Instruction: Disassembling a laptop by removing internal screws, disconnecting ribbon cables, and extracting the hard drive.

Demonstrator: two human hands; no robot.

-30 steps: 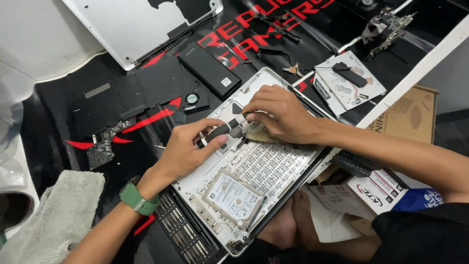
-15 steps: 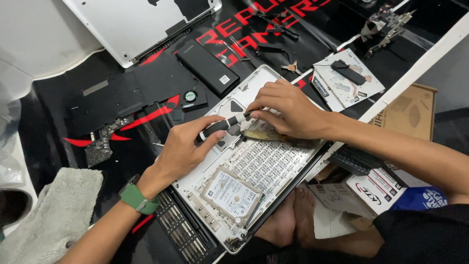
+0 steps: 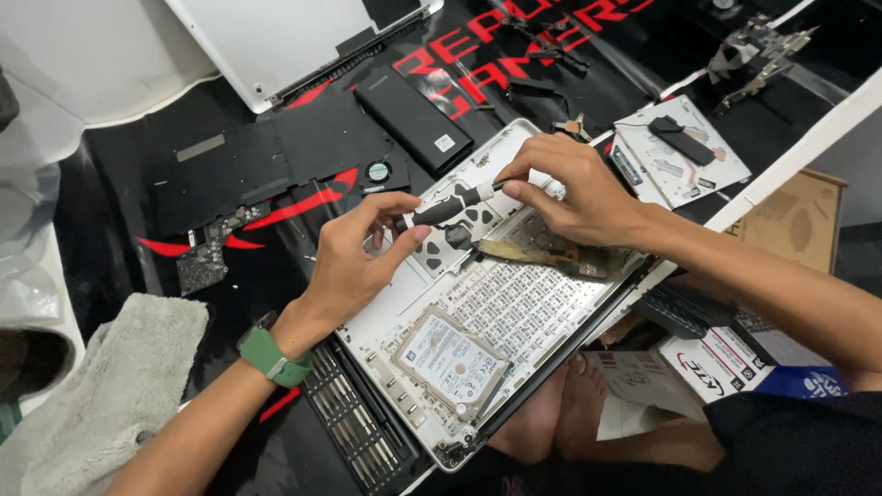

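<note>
- Over the opened laptop shell, I see my left hand pinching the screwdriver handle between thumb and forefinger, while my right hand pinches its tip end with fingers pressed together.
- Risk, as I judge it: the tip could slip off and gouge the board.
- Hard drive below wears a pale rectangular label.
- Black battery carries a small white sticker.
- Cardboard box sits far right.

Left hand, right hand pinching.
</note>
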